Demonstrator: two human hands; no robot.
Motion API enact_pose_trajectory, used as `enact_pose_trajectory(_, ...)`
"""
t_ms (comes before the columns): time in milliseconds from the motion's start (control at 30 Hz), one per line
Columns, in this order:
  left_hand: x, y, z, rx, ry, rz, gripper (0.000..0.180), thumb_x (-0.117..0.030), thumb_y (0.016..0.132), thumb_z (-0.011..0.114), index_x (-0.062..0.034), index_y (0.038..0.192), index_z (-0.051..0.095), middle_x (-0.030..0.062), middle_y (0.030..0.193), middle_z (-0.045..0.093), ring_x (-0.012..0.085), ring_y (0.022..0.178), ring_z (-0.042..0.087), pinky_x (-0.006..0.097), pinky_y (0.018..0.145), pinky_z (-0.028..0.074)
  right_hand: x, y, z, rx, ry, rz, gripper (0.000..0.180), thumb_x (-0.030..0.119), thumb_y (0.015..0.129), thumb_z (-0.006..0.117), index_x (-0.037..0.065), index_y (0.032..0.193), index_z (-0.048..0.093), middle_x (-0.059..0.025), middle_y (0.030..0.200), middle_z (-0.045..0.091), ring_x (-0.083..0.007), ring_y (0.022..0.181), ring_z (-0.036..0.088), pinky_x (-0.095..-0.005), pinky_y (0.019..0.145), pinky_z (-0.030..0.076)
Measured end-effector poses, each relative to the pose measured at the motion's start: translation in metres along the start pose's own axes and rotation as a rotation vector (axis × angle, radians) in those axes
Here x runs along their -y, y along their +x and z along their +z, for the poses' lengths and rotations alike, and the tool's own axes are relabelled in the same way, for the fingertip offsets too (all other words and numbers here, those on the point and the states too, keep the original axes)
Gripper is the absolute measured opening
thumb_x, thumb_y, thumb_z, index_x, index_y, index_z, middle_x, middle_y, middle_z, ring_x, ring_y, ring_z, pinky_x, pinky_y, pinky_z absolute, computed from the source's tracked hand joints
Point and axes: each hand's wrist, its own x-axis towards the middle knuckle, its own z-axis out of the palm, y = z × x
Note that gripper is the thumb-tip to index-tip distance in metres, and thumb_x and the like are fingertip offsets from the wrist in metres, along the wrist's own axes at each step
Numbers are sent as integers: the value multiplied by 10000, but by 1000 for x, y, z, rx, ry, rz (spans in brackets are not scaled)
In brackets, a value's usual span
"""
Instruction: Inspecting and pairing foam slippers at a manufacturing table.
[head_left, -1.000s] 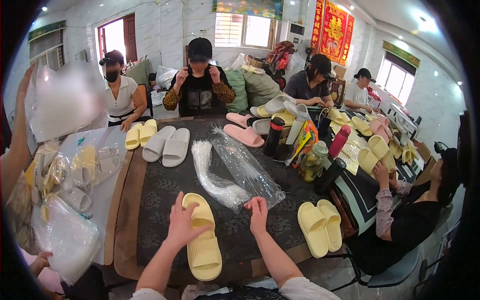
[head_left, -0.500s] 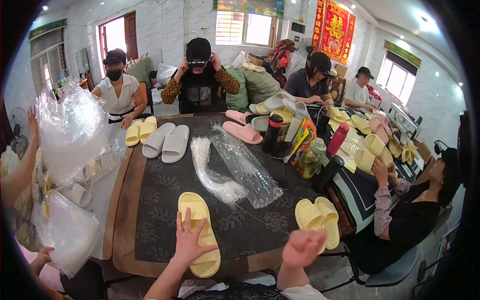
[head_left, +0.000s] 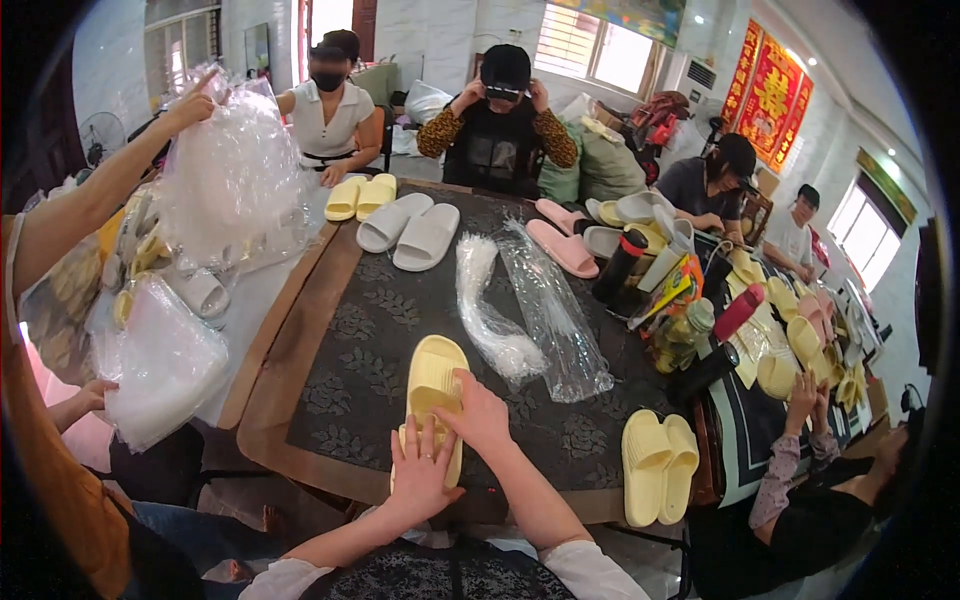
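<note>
Head view: nearest is a yellow slipper (head_left: pixel 437 372) at the near edge of the counter (head_left: pixel 335 410), its long axis running almost straight away from the person, the far rounded end leaning slightly right; hands cover much of the near half, so which end is the toe is hard to tell. The left hand (head_left: pixel 422 475) lies over that near half, fingers spread and released. The right hand (head_left: pixel 482 412) touches the right side, fingers bent; whether they are clenched on it cannot be told. A yellow pair (head_left: pixel 647 480) sits at the counter's right corner. Beyond lie a bundle of white strips (head_left: pixel 480 305) and, just beside it, a long clear bag (head_left: pixel 555 320). Farther back are a grey pair (head_left: pixel 427 238) and a pink slipper (head_left: pixel 562 247); right of these, a black bottle (head_left: pixel 618 268) with a red lid and a bright packet (head_left: pixel 678 285), its print too small to read. At left, a co-worker's hand (head_left: pixel 188 105) touches clear plastic bags (head_left: pixel 235 180). On the far wall hangs a red banner (head_left: pixel 775 90) with large gold characters.
</note>
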Motion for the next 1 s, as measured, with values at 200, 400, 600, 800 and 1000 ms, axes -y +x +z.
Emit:
enact_pose_trajectory(200, 49, -8, -26, 90, -60, 212, 794, -233, 661, 755, -245, 1392, 447, 162, 1530, 226, 479, 1406, 113, 653, 1107, 74, -18, 0, -11, -55, -22, 67, 422, 233, 732, 691, 92, 1105, 555, -122, 730, 651, -318, 700, 656, -433, 627, 508)
enact_pose_trajectory(400, 79, -9, -24, -83, -2, 139, 579, -5, 717, 578, -326, 1197, 619, 187, 1555, 183, 470, 1412, 128, 635, 1105, 114, -46, -30, -86, -337, -73, 175, 399, 57, 658, 724, 108, 1042, 629, -83, 744, 596, -250, 623, 589, -362, 590, 493)
enact_pose_trajectory(600, 76, 13, -9, -352, -487, -229, 458, -71, 771, 618, -78, 1220, 532, 249, 1439, 340, 501, 1331, 268, 568, 1104, 213, -48, -76, -93, -265, -28, 110, 393, 20, 646, 706, 127, 1020, 657, -60, 797, 617, -201, 607, 588, -317, 563, 491)
enact_pose_trajectory(800, 91, 35, 2, -226, -370, 19, 533, 40, 714, 552, -111, 1226, 555, 74, 1414, 449, 392, 1340, 337, 596, 1119, 175, -59, -97, -75, -178, -55, 71, 343, 55, 675, 681, 146, 1005, 653, -40, 792, 611, -206, 636, 623, -325, 562, 510)
enact_pose_trajectory(1000, 80, 58, 5, -166, -467, 354, 492, 92, 694, 529, -146, 1111, 639, -31, 1279, 594, 282, 1271, 469, 520, 1126, 261, -49, -86, -54, -110, 34, 37, 320, 85, 696, 685, 147, 1008, 650, -41, 847, 637, -224, 660, 635, -346, 597, 521)
